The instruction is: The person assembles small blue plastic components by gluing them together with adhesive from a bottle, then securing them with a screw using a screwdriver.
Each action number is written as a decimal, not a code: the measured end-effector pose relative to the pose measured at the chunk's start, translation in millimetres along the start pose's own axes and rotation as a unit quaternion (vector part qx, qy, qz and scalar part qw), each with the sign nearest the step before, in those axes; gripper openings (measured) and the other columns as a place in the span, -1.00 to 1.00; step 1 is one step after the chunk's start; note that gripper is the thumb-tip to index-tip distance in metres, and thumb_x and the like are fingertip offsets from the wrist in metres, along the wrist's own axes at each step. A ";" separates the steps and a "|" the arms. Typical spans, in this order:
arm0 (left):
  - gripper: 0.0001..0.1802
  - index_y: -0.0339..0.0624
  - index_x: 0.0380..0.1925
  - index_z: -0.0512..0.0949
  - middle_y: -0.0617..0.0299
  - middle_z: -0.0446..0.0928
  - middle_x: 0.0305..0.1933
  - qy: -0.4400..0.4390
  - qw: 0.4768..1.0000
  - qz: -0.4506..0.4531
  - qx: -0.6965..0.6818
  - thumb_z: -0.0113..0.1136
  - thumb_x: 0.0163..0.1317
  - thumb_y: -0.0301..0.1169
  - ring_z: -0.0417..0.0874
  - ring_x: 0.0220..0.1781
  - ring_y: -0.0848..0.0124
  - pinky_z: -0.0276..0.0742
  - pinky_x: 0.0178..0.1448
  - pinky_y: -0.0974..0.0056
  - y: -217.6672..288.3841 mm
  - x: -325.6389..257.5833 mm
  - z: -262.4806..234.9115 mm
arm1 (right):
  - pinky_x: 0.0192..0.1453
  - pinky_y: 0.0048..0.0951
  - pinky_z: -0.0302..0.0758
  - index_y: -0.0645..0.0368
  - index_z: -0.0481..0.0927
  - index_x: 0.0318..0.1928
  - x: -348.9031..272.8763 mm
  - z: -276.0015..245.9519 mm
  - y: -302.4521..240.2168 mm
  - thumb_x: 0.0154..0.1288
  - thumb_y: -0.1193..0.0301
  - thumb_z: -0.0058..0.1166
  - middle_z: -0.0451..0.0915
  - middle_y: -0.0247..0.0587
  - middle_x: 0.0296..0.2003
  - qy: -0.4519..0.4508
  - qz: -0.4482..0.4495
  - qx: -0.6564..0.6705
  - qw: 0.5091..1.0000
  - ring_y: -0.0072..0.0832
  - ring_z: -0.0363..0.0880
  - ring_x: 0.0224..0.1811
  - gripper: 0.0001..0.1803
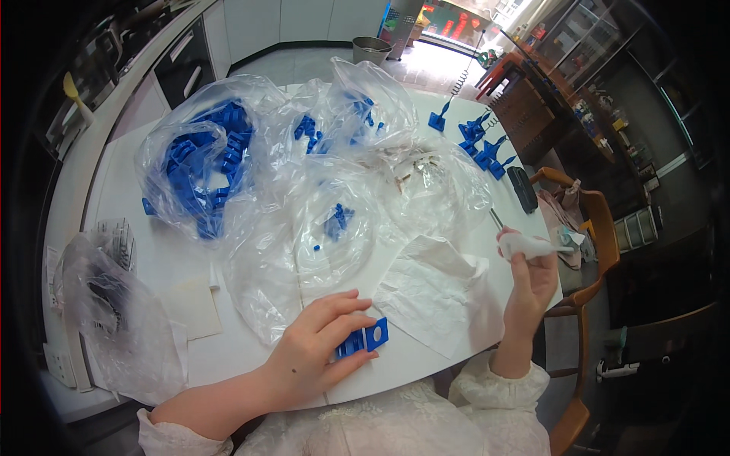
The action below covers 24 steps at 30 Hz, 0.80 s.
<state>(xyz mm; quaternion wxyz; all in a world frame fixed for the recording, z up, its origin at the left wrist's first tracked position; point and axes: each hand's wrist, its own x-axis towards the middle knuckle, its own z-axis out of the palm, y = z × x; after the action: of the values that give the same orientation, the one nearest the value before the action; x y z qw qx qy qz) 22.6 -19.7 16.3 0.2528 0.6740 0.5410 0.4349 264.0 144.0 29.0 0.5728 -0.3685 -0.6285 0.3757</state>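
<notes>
left hand (pixel 315 330) gripping blue part (pixel 370 341); right hand (pixel 534 277), white bottle (pixel 526 245); clear bags (pixel 262 262), tissue (pixel 428 285) beyond.

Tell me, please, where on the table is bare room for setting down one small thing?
Two patches of the white table look bare: one between the cream sheet and the left forearm, another between the crumpled tissue and the right hand. The middle is crowded with clear bags, the far right with blue parts and a black case.

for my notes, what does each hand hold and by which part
Right hand: white tapered squeeze bottle, by its body; whether the thin shiny metal rod is held is unclear. Left hand: blue holed plastic piece, by its sides.
</notes>
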 end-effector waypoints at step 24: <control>-0.45 -0.38 0.11 0.39 0.00 0.62 -0.09 0.160 0.802 -0.300 -0.491 0.23 0.05 -0.72 0.70 -0.10 0.33 0.64 0.03 0.31 -8.6 9.2 -51.0 | -0.06 -0.59 0.49 0.34 0.49 0.02 20.8 87.6 2.0 0.20 0.61 0.17 0.53 -0.19 -0.08 -0.403 0.195 0.178 0.876 -0.59 0.53 -0.11 -0.64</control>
<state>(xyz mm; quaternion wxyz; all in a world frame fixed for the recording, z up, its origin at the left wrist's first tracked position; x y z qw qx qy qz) -25.3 -15.1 37.4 0.5773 0.1848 0.4630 0.6466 175.2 159.1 31.0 0.2409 -0.1927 -0.6429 0.7011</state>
